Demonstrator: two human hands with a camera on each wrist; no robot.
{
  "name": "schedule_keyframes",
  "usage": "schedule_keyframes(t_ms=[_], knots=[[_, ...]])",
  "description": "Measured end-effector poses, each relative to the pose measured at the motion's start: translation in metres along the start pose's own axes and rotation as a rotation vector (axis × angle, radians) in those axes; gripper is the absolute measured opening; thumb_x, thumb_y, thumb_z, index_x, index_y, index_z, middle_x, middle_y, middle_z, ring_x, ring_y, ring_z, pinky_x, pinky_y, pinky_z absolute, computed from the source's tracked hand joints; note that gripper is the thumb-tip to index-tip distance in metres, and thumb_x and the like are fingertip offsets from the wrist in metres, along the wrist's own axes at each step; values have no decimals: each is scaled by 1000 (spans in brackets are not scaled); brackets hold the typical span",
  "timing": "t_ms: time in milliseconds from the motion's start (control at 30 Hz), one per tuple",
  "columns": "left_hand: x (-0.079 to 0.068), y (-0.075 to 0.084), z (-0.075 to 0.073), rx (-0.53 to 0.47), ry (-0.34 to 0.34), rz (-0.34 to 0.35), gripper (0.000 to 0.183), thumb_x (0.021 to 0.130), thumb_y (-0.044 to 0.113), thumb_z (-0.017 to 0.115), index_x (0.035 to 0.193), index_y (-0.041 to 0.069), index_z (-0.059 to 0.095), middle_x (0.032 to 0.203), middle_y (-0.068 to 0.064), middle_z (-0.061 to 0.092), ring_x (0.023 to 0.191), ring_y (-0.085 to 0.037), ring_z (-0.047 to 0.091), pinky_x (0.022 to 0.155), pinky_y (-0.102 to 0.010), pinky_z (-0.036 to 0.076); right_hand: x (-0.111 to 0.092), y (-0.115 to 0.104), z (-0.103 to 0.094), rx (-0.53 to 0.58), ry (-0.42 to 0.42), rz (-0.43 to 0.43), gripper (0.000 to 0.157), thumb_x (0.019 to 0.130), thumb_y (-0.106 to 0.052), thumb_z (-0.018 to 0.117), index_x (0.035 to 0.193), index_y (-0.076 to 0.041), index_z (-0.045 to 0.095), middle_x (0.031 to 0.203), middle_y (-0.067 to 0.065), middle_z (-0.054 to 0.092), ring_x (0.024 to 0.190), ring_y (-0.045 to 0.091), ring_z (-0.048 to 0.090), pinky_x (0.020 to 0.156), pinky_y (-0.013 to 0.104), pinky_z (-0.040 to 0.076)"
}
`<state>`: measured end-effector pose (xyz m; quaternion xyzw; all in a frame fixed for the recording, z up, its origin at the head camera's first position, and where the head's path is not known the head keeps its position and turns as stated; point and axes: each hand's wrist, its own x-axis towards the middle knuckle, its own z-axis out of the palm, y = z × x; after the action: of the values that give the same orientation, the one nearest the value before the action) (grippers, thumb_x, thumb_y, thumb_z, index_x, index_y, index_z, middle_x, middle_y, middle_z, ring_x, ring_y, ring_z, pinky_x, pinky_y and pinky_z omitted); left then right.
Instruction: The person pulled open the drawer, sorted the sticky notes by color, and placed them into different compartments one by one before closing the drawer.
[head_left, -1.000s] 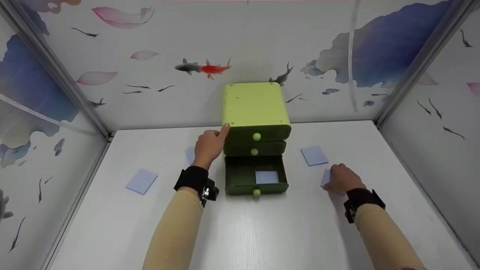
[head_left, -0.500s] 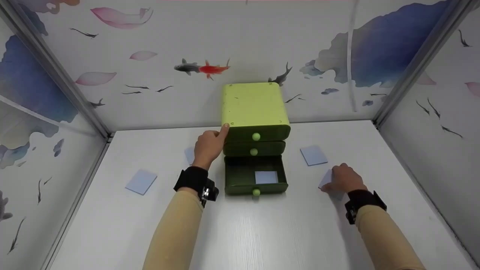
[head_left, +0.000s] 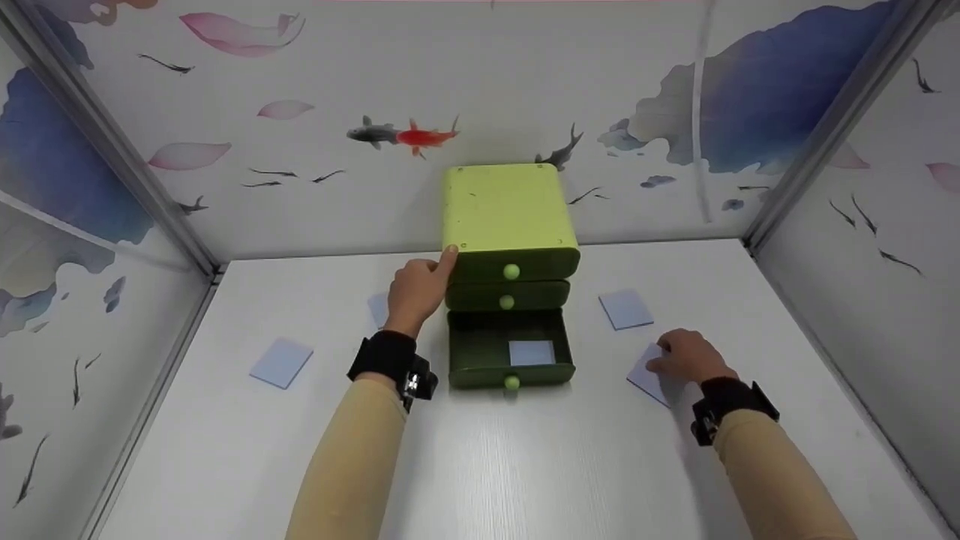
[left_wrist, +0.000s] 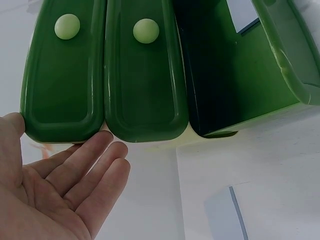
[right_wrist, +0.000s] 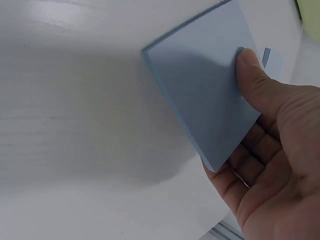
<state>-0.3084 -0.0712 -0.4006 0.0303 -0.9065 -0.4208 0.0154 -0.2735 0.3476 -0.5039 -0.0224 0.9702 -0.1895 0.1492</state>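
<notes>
A light blue sticky note pad point(right_wrist: 200, 82) is pinched in my right hand point(head_left: 694, 356), thumb on its top face and fingers beneath, tilted close over the table. My left hand point(head_left: 418, 292) touches the left side of a green drawer unit point(head_left: 514, 210), thumb at the upper corner and fingers fairly straight along the side in the left wrist view. The unit's bottom drawer point(head_left: 476, 376) is pulled out, with another blue pad point(head_left: 532, 352) lying inside near its right front. Its upper two drawers point(left_wrist: 62, 75) are closed.
On the white table point(head_left: 525, 465) lie more blue pads: one at far left point(head_left: 282, 363), one partly hidden behind my left hand point(head_left: 379, 309), and one right of the unit point(head_left: 626, 309). Walls with painted fish enclose the table at the back and both sides.
My right hand has picked at the pad and turned it, so more of its face shows and it sits slightly further left and nearer. The left hand stays on the drawer unit.
</notes>
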Motion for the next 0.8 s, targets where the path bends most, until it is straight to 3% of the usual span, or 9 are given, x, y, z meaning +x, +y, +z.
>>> schedule_keyframes(t_ms=[267, 800], knots=[[0, 0, -2, 12, 7, -8, 61, 97, 62, 39, 58, 17, 43, 54, 2, 37, 51, -15, 35, 52, -29, 27, 2, -21, -14, 28, 48, -97, 33, 93, -10, 61, 118, 11, 62, 113, 28, 64, 100, 37, 61, 88, 52, 51], [-1, 1, -1, 16, -15, -12, 59, 99, 60, 38, 60, 17, 46, 55, 3, 38, 52, -15, 38, 53, -29, 30, 13, -110, -51, -16, 148, -325, 21, 89, -4, 66, 108, 2, 73, 107, 20, 72, 100, 34, 66, 86, 48, 53]])
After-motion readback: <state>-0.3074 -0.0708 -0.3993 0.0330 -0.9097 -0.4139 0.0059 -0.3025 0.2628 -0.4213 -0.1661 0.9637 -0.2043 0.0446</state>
